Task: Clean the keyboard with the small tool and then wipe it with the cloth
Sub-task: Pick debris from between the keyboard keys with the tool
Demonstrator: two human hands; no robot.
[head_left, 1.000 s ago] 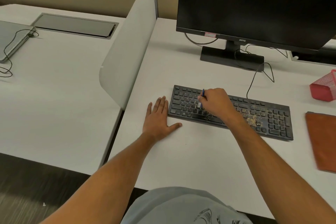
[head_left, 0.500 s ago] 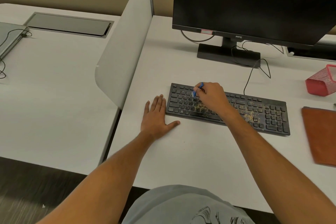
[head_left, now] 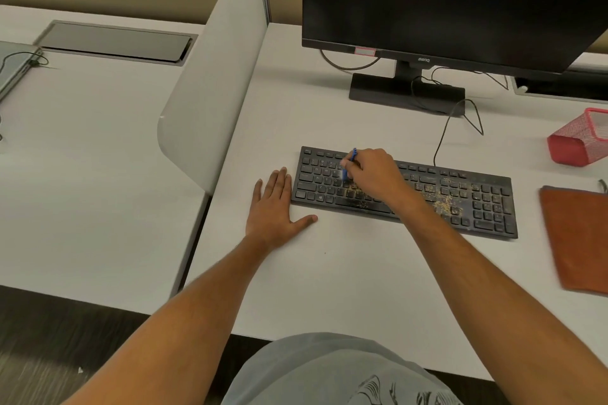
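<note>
gripping a small blue brush (head_left: pixel 349 165) between curled fingers and thumb, the right hand (head_left: pixel 373 174) hangs over the left half of a black keyboard (head_left: pixel 460 197), the tool's lower end down among the letter keys and its upper end sticking up past the knuckles toward the far edge. yellowish crumbs lie scattered over the keys, thickest just near of the right hand around the space bar and again right of the wrist, before the number pad. the left hand (head_left: pixel 276 209) lies flat on the white desk (head_left: pixel 329 273) with its fingers straight and close together, thumb spread out to the right; its fingertips sit just beside the keyboard's left end, whether touching it i cannot tell. the keyboard lies slightly askew, its right end nearer than its left, and its thin black cable (head_left: pixel 442 135) runs from the far edge toward the monitor stand (head_left: pixel 406 90). a dark benq monitor (head_left: pixel 444 0) fills the far right. an orange-brown cloth (head_left: pixel 579 240) lies flat on the desk just right of the keyboard, apart from it, untouched. far of the cloth a red mesh basket (head_left: pixel 579 138) lies tipped on its side. a white divider panel (head_left: pixel 214 76) stands left of the desk, and beyond it on the neighbouring table a grey laptop (head_left: pixel 14 64) shows at the left edge
</note>
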